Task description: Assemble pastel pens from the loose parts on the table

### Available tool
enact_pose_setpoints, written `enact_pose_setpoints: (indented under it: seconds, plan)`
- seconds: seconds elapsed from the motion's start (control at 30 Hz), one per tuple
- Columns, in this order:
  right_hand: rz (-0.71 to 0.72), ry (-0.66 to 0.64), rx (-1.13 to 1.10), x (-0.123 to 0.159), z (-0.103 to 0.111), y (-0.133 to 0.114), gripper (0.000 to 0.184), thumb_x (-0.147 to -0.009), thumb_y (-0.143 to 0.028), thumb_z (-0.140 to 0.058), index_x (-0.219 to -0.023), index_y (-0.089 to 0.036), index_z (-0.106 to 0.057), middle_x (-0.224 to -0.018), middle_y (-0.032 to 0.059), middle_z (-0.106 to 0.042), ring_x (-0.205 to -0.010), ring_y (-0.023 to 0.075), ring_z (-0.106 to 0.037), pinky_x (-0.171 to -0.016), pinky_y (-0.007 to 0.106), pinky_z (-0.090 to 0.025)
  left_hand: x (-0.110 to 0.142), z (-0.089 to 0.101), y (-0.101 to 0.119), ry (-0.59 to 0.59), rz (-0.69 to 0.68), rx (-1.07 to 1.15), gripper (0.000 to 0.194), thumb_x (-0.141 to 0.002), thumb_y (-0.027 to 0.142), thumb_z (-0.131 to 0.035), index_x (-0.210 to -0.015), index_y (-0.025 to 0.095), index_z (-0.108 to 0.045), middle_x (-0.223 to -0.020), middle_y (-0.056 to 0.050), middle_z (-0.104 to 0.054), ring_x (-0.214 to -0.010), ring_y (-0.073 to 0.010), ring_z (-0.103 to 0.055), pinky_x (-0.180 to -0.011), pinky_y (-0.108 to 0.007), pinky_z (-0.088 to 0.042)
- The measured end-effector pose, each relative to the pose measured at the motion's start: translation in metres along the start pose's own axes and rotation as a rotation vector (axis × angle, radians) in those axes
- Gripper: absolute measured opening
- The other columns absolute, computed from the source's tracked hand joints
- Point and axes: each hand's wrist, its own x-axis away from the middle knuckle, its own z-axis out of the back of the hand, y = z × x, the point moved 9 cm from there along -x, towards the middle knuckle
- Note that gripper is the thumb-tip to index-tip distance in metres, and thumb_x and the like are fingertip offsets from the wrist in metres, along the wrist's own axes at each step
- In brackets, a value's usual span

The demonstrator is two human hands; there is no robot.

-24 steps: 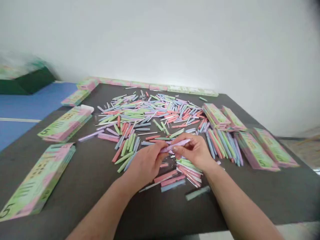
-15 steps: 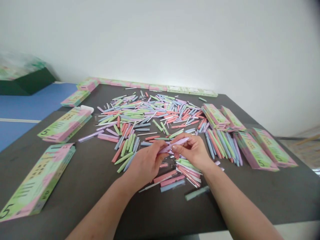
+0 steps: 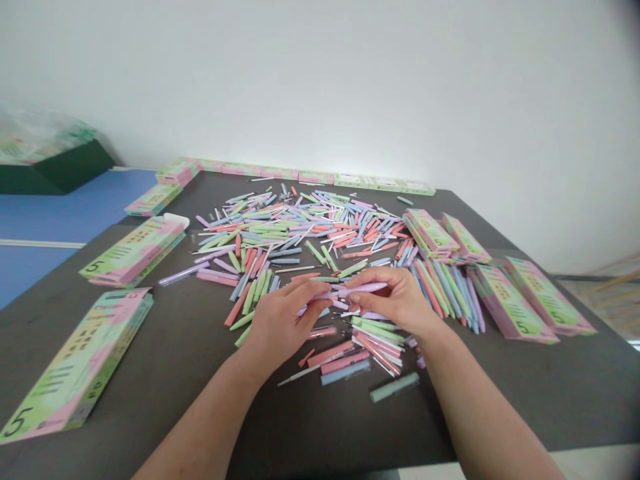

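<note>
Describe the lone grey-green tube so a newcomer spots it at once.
On the dark table, find the right forearm. Just left of it lies the grey-green tube, apart from the blue tube and nearer the front edge.

dozens of pens (image 3: 369, 288), more than ten boxes (image 3: 77, 363), one green bin (image 3: 75, 168), one dark table (image 3: 145, 373)

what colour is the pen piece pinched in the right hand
The piece in the right hand is light purple, seen best in the head view.
</note>
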Motion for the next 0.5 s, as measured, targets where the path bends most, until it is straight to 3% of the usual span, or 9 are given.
enact_pose_setpoints:
  seconds: [0.17, 0.4, 0.5]
  plan:
    - [0.015, -0.042, 0.282, 0.002, 0.002, -0.005, 0.015, -0.075, -0.025, -0.07, -0.087, -0.016, -0.074, -0.083, 0.0054, -0.073, -0.071, 0.017, -0.066, -0.062, 0.025, -0.05, 0.0, 0.002, 0.003, 0.017, -0.05, -0.058, 0.02, -0.087, 0.025, -0.059, -0.103, 0.021, -0.07, -0.104, -0.007, -0.069, -0.093, -0.0174, -0.066, -0.082, -0.028, -0.053]
    - [0.081, -0.166, 0.598, 0.003, -0.005, -0.006, 0.018, -0.084, -0.028, -0.062, -0.096, -0.02, -0.072, -0.09, 0.0027, -0.073, -0.084, 0.018, -0.067, -0.075, 0.027, -0.048, 0.001, -0.011, 0.007, -0.173, -0.07, -0.094, 0.03, -0.088, 0.013, -0.048, -0.113, 0.018, -0.064, -0.116, -0.009, -0.065, -0.103, -0.0192, -0.064, -0.087, -0.031, -0.052]
    - [0.081, -0.223, 0.678, 0.003, -0.005, -0.005, 0.019, -0.086, -0.027, -0.059, -0.098, -0.02, -0.071, -0.091, 0.0026, -0.073, -0.083, 0.0178, -0.067, -0.073, 0.026, -0.047, 0.0, -0.013, -0.001, -0.215, 0.004, -0.122, 0.031, -0.089, 0.013, -0.048, -0.117, 0.018, -0.06, -0.116, -0.009, -0.067, -0.101, -0.0201, -0.065, -0.087, -0.034, -0.053]
